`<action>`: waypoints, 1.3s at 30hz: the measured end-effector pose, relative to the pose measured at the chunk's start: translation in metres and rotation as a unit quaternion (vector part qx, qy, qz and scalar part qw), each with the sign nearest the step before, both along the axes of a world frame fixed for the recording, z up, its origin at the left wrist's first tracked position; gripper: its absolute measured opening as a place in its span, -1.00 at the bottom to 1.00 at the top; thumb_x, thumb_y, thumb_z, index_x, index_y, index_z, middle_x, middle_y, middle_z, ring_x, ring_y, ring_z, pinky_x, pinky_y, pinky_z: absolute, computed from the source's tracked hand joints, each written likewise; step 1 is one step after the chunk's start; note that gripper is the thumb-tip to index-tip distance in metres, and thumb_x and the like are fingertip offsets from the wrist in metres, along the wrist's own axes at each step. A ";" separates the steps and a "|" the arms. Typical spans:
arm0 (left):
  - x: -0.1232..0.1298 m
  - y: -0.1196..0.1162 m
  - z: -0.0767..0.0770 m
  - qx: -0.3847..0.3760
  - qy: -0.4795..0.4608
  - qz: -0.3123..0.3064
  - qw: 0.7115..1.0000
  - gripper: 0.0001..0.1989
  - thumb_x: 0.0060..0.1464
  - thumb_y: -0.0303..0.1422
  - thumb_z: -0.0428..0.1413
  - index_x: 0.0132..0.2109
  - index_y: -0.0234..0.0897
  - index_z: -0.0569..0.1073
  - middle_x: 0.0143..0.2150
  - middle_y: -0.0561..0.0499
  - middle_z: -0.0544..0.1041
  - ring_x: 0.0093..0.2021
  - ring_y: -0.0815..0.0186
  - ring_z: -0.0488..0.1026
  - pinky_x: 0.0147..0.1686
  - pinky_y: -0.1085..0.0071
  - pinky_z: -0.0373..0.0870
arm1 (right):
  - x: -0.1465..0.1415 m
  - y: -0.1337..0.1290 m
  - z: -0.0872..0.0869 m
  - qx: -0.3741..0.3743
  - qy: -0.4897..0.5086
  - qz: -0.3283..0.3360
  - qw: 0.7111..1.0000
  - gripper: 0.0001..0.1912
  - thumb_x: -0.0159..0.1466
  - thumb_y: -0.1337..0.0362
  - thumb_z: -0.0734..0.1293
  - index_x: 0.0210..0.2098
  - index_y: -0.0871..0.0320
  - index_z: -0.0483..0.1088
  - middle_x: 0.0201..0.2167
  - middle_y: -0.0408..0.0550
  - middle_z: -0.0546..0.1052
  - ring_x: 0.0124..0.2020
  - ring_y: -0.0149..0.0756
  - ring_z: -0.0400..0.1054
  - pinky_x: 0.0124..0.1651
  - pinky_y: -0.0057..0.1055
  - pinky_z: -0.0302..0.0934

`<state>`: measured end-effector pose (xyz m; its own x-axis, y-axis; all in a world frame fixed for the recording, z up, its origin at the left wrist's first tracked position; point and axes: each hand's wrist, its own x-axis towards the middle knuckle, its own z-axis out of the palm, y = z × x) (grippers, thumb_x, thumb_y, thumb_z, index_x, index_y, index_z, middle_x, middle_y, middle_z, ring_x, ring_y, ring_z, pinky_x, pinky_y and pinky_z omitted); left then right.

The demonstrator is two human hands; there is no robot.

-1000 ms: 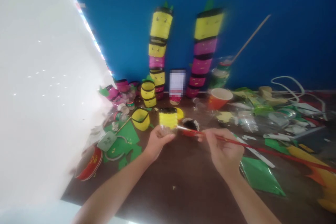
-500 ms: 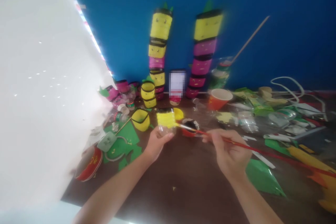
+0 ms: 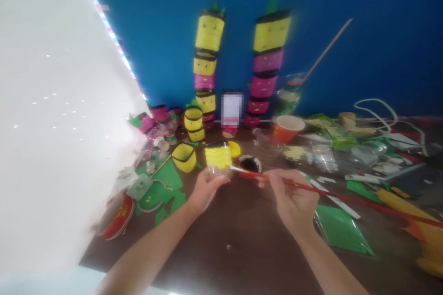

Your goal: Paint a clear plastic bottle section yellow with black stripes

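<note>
My left hand (image 3: pixel 207 190) is closed round the clear lower end of a plastic bottle piece (image 3: pixel 218 156), painted yellow with a black rim. In my right hand (image 3: pixel 292 198) is a long red paintbrush (image 3: pixel 332 197), gripped like a pen. Its bristle tip is at the right side of the yellow paint, near the clear part; contact is hard to make out through the blur. Just behind the brush stand a cup of dark paint (image 3: pixel 250 164) and a yellow pot (image 3: pixel 234 149). A yellow cup with a black rim (image 3: pixel 184 157) stands left of the bottle piece.
Two tall stacks of yellow and pink painted cups (image 3: pixel 209 32) rise against the blue wall (image 3: pixel 148 23). An orange paper cup (image 3: pixel 289 130) stands behind my right hand. Green sheets (image 3: pixel 342 229), plastic bottles and scraps lie right; a red bowl (image 3: pixel 117 216) stands left.
My right hand has moved left and slightly down with the paintbrush, its tip now a little lower on the bottle piece. My left hand keeps its hold. The view has shifted slightly.
</note>
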<state>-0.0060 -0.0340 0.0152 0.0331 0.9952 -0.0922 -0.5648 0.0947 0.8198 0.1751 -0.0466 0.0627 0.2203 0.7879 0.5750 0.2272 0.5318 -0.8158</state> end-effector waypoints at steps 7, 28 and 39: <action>-0.001 0.000 -0.004 -0.007 0.012 0.014 1.000 -0.61 -0.31 -0.32 0.40 -0.26 -0.32 0.53 -0.30 -0.04 0.60 -0.25 0.25 0.51 -0.12 0.27 0.36 | 0.008 0.004 -0.013 -0.021 0.083 0.025 0.996 -0.87 0.25 0.20 0.35 -0.38 0.11 0.44 -0.55 -0.16 0.52 -0.55 -0.39 0.42 -0.40 -0.41 0.39; -0.003 0.004 -0.012 -0.021 0.082 0.082 0.993 -0.53 -0.32 -0.33 0.42 -0.22 -0.29 0.42 -0.28 -0.01 0.56 -0.16 0.26 0.50 0.03 0.25 0.30 | 0.005 0.006 -0.003 -0.061 0.031 0.090 0.994 -0.85 0.21 0.18 0.38 -0.39 0.14 0.44 -0.52 -0.11 0.55 -0.49 -0.33 0.47 -0.35 -0.39 0.41; -0.002 0.004 -0.012 -0.028 0.081 0.088 0.992 -0.53 -0.36 -0.34 0.43 -0.25 -0.28 0.42 -0.30 -0.01 0.55 -0.16 0.24 0.50 0.02 0.25 0.31 | 0.002 0.004 0.000 -0.021 0.013 0.086 0.996 -0.86 0.23 0.19 0.37 -0.40 0.11 0.43 -0.47 -0.10 0.54 -0.48 -0.34 0.45 -0.34 -0.38 0.42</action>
